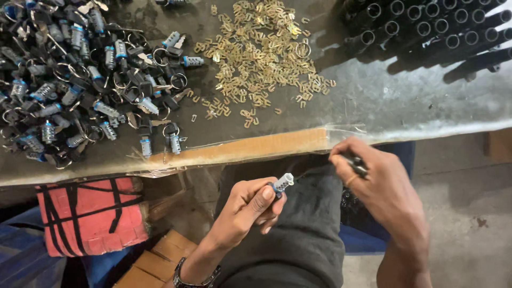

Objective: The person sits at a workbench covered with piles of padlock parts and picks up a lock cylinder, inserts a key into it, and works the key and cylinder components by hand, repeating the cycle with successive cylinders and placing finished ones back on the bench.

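Note:
My left hand (249, 207) holds a small silver lock cylinder with a blue band (282, 182) between thumb and fingers, over my lap below the table edge. My right hand (380, 184) is to its right, fingers pinched around a small dark part (356, 163), with a ring on one finger. A heap of similar lock cylinders with black-headed keys on rings (80, 69) covers the table's left. A scatter of small brass clips (261, 53) lies in the middle of the table, beyond both hands.
Black tubes (432, 29) are stacked at the far right of the table. A strip of bare wood (250, 146) runs along the table's (405, 101) near edge. A red bag with black straps (88, 216) and cardboard boxes (154, 261) sit on the floor at left.

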`<state>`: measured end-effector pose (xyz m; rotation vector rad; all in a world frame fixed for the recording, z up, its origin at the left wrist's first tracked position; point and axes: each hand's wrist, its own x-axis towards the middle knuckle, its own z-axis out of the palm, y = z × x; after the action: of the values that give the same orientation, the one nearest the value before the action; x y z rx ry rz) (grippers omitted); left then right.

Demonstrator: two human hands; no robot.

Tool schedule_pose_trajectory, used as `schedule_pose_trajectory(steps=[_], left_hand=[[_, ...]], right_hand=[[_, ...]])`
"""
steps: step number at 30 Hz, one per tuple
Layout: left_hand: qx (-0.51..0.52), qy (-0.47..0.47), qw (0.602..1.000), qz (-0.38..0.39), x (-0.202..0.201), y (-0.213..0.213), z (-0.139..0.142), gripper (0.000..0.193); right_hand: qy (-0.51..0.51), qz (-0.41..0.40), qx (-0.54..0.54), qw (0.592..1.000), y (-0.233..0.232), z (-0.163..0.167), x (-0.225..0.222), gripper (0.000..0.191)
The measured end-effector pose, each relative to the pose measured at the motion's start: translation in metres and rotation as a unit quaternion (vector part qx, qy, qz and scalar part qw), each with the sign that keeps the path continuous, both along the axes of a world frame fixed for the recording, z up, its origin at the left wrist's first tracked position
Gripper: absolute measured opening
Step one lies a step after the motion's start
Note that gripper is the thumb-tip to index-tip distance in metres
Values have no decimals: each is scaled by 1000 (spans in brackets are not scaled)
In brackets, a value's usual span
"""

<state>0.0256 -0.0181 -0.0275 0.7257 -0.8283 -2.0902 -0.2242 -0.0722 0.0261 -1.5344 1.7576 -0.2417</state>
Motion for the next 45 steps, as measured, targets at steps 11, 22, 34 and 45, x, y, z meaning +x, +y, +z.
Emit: schedule_pose_trajectory(steps=[11, 22, 34, 45], left_hand=[[-24, -2, 1000, -7, -6, -12, 0, 43], [-318, -324, 879, 146, -10, -44, 36, 23], [-462, -620, 598, 211, -30, -84, 27, 34], [-363, -295, 880, 81, -60, -26, 36, 26]], right_hand=[[-112, -7, -54, 992, 22, -8, -20, 31], [-251, -142, -10, 958, 45, -24, -23, 29], [-319, -152, -43, 934, 61, -38, -30, 36], [-315, -100, -89, 940, 69, -37, -23, 70]])
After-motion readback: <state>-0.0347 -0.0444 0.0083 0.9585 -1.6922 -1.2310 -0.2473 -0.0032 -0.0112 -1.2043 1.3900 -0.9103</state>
